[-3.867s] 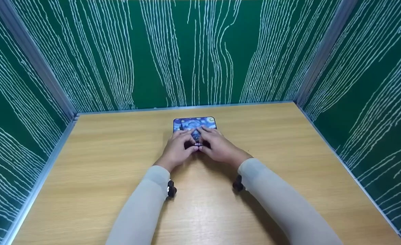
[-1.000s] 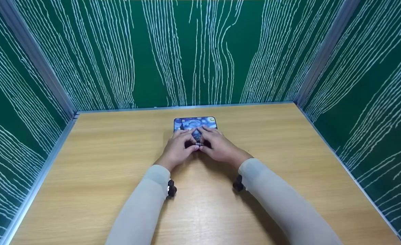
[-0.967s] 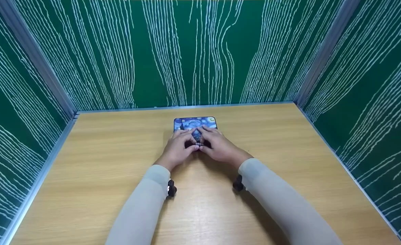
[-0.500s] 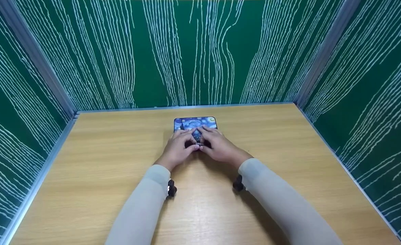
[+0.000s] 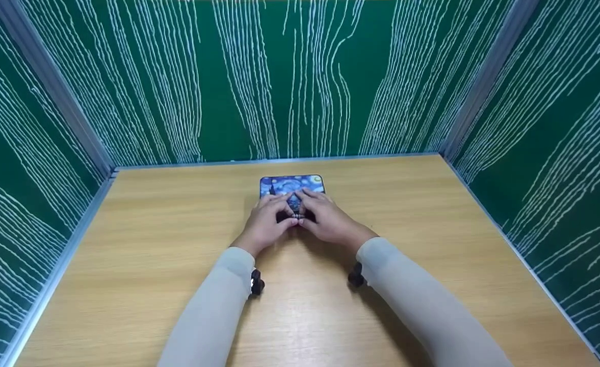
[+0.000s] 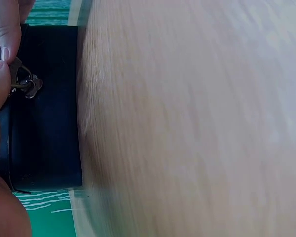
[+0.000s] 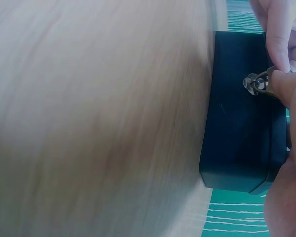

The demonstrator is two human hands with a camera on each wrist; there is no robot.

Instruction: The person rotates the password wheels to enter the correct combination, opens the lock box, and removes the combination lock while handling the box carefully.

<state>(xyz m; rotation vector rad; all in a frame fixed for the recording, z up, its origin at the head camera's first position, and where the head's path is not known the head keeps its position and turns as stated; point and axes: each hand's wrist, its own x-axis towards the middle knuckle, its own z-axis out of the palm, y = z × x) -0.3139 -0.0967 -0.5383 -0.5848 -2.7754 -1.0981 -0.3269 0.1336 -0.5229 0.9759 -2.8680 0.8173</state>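
Note:
A dark box [image 7: 237, 133] with a blue painted lid [image 5: 292, 182], swirls of a starry sky on it, stands near the back of the table. On its front wall sits a metal clasp with a wire loop [image 6: 33, 87]. My left hand [image 5: 266, 219] lies over the lid's left front part, and my right hand [image 5: 328, 219] over the right part. Both thumbs meet tip to tip at the clasp, pinching its small tab with the bent forefingers. Other fingers of each hand lie on the lid. The tab is mostly hidden under the thumbs in both wrist views.
The box stands on a wooden table [image 5: 167, 255]. Green walls [image 5: 233, 127] with white wavy lines enclose its back and both sides, with grey metal strips [image 5: 279, 161] along the edges. A dark wrist camera [image 5: 257, 282] hangs under each sleeve.
Hands and box keep their places throughout. Only the head view has shifted very slightly since the oldest frame.

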